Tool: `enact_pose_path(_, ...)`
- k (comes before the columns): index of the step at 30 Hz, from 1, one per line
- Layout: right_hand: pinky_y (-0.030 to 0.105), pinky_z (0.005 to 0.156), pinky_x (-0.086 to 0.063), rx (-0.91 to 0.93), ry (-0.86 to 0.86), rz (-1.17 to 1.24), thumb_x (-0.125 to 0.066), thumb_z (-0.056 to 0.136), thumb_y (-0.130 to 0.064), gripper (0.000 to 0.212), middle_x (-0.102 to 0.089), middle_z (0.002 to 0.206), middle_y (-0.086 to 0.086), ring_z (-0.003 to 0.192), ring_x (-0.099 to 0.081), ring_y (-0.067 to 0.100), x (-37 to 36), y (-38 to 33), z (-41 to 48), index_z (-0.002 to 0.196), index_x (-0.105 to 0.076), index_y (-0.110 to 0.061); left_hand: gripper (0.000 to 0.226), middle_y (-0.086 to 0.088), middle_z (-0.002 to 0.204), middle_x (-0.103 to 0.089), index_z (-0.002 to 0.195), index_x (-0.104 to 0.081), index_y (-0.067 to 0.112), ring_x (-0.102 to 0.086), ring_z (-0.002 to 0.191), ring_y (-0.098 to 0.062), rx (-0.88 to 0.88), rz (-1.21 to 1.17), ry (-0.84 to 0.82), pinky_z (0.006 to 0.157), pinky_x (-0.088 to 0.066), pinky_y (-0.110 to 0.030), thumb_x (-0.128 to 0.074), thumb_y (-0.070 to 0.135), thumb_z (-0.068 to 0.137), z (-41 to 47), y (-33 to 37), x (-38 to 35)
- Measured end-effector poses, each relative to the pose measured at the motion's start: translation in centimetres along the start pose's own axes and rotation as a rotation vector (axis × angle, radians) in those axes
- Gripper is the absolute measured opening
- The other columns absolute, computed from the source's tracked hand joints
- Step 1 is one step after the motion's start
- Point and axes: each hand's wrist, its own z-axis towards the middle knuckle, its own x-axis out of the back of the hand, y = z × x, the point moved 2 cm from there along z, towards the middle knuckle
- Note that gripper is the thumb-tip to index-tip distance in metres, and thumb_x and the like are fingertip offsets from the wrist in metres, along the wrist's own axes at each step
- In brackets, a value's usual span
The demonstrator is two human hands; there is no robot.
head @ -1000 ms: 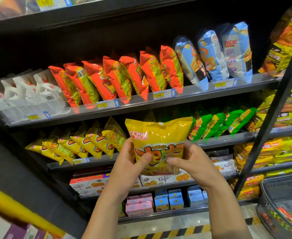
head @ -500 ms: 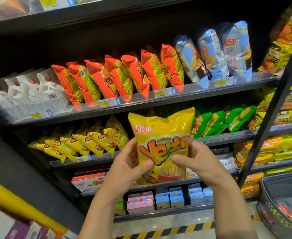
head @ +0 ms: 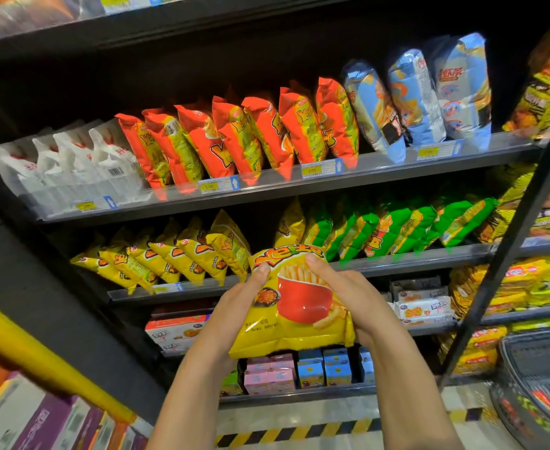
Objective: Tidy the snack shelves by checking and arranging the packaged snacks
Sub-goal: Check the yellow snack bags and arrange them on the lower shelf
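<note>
I hold a yellow snack bag (head: 294, 315) printed with fries in a red cup, in front of the second shelf (head: 397, 263). My left hand (head: 234, 303) grips its left edge and my right hand (head: 348, 293) grips its right edge, thumbs on the front. The bag's top tilts away toward a gap between the row of yellow bags (head: 169, 254) and the green bags (head: 397, 228).
The upper shelf carries white bags (head: 72, 164), orange bags (head: 241, 138) and blue bags (head: 423, 99). Boxed snacks (head: 299, 368) fill the lower shelves. A black upright post (head: 510, 241) stands at right, a basket (head: 540, 384) at lower right, a yellow rail (head: 33, 355) at left.
The bag has tipped from upright and facing me to leaning top-first toward the second shelf, and both hands have moved forward with it. My view has come closer to the shelves.
</note>
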Motion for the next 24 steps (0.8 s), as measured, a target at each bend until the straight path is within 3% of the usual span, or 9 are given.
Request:
enact_pose_path(2,0.054,0.104,-0.056,-0.021,-0.013,0.021,-0.067,0.089,-0.065,0.061,-0.081,0.098,0.015,0.098,-0.079,0.030,-0.5,-0.1,0.0,0.103,-0.082,-0.007,0.039,0.011,0.123,-0.066,0.103,-0.059,0.039,-0.052,0.124,-0.014,0.015,-0.047,0.002,0.102,-0.037,-0.035,-0.058,0.072,0.081,0.1,-0.1,0.1)
enact_pose_path(4,0.052,0.105,-0.056,-0.046,-0.043,0.074,-0.064,0.092,-0.063,0.056,-0.081,0.104,0.011,0.101,-0.078,0.028,-0.9,-0.3,0.0,0.112,-0.080,-0.012,0.039,0.017,0.102,-0.066,0.096,-0.061,0.041,-0.063,0.104,-0.007,-0.021,-0.062,0.010,0.096,-0.047,-0.037,-0.062,0.073,0.076,-0.4,-0.5,0.6)
enact_pose_path(8,0.046,0.096,-0.060,-0.140,-0.149,0.304,-0.063,0.094,-0.056,0.049,-0.079,0.116,0.010,0.105,-0.077,0.029,-1.3,-0.1,-0.2,0.125,-0.075,-0.019,0.019,0.031,0.063,-0.063,0.087,-0.050,0.035,-0.058,0.056,0.022,-0.125,-0.008,0.005,0.054,-0.043,-0.002,-0.056,0.041,0.104,-2.0,0.1,-0.6)
enact_pose_path(9,0.047,0.098,-0.058,-0.155,-0.167,0.361,-0.065,0.093,-0.054,0.050,-0.078,0.119,0.012,0.107,-0.077,0.031,-1.3,0.2,-0.2,0.127,-0.074,-0.019,0.019,0.032,0.065,-0.063,0.087,-0.049,0.035,-0.056,0.055,0.024,-0.128,-0.001,0.003,0.051,-0.040,0.000,-0.057,0.037,0.104,-2.1,0.3,-0.7)
enact_pose_path(12,0.057,0.111,-0.049,-0.160,-0.188,0.448,-0.071,0.091,-0.049,0.053,-0.073,0.129,0.017,0.118,-0.071,0.037,-0.8,1.3,0.6,0.133,-0.071,-0.018,0.017,0.029,0.102,-0.058,0.103,-0.054,0.042,-0.056,0.086,0.019,-0.126,0.010,0.041,0.073,-0.042,-0.010,-0.063,0.052,0.093,-0.9,-0.3,-0.7)
enact_pose_path(15,0.062,0.113,-0.046,-0.112,-0.130,0.438,-0.072,0.093,-0.042,0.050,-0.073,0.128,0.019,0.121,-0.069,0.040,0.0,2.0,1.5,0.135,-0.068,-0.014,0.062,0.013,0.122,-0.062,0.128,-0.054,0.036,-0.061,0.108,0.002,-0.157,0.044,0.111,0.079,-0.048,-0.018,-0.068,0.065,0.076,0.0,-0.7,-0.2)
enact_pose_path(19,0.058,0.105,-0.054,0.056,-0.006,0.289,-0.079,0.085,-0.041,0.062,-0.077,0.123,0.011,0.114,-0.074,0.031,0.4,2.1,2.0,0.139,-0.060,-0.017,0.039,0.010,0.127,-0.061,0.128,-0.058,0.041,-0.063,0.112,-0.004,-0.300,0.160,0.230,0.088,-0.060,-0.034,-0.075,0.039,0.094,0.6,-0.6,-0.2)
enact_pose_path(21,0.056,0.101,-0.057,0.124,0.065,0.161,-0.079,0.087,-0.044,0.060,-0.076,0.124,0.004,0.112,-0.075,0.024,0.1,1.7,1.9,0.140,-0.057,-0.025,0.035,0.018,0.132,-0.062,0.130,-0.059,0.044,-0.063,0.114,0.003,-0.315,0.195,0.165,0.097,-0.059,-0.036,-0.070,0.042,0.097,0.9,-0.5,-1.2)
enact_pose_path(24,0.048,0.101,-0.059,0.203,0.104,0.001,-0.074,0.093,-0.050,0.059,-0.071,0.131,-0.005,0.117,-0.071,0.014,-0.5,1.1,1.6,0.145,-0.050,-0.034,0.070,0.016,0.144,-0.058,0.145,-0.048,0.050,-0.061,0.127,-0.003,-0.254,0.174,-0.011,0.104,-0.058,-0.039,-0.067,0.072,0.081,0.9,-0.5,-2.9)
